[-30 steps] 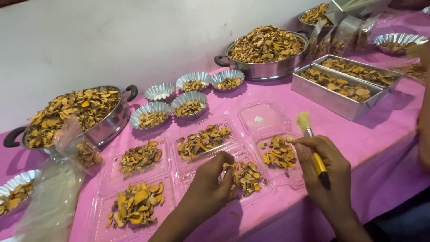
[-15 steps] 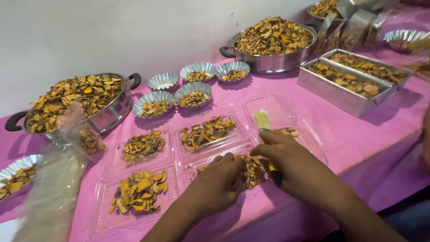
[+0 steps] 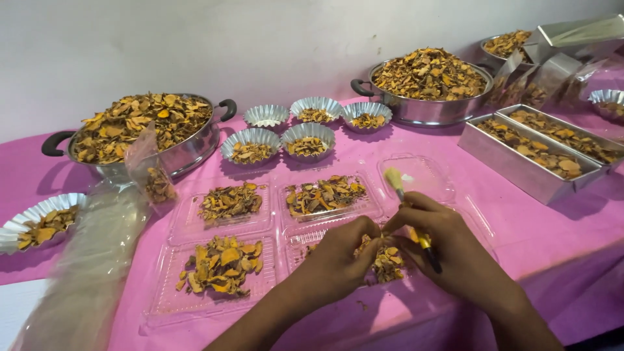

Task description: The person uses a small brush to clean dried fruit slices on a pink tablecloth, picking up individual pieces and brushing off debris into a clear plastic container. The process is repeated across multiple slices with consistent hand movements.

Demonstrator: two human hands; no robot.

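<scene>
Spreading from left to right across a pink tablecloth (image 3: 520,240) are a steel pan (image 3: 195,146) heaped with dried orange-yellow slices, small fluted foil cups (image 3: 250,140), and clear plastic trays (image 3: 224,208) holding portions. Near the front edge, the left hand (image 3: 338,260) pinches slices (image 3: 387,260) in the nearest tray, fingers closed on them. Just beside it, the right hand (image 3: 448,247) grips a small brush (image 3: 409,214) (bristles pointing up and away). Portioning seems under way; the next move likely calls for settling these slices evenly.

a plain white wall (image 3: 195,45) rises behind a table under a pink cloth (image 3: 552,221).
</scene>
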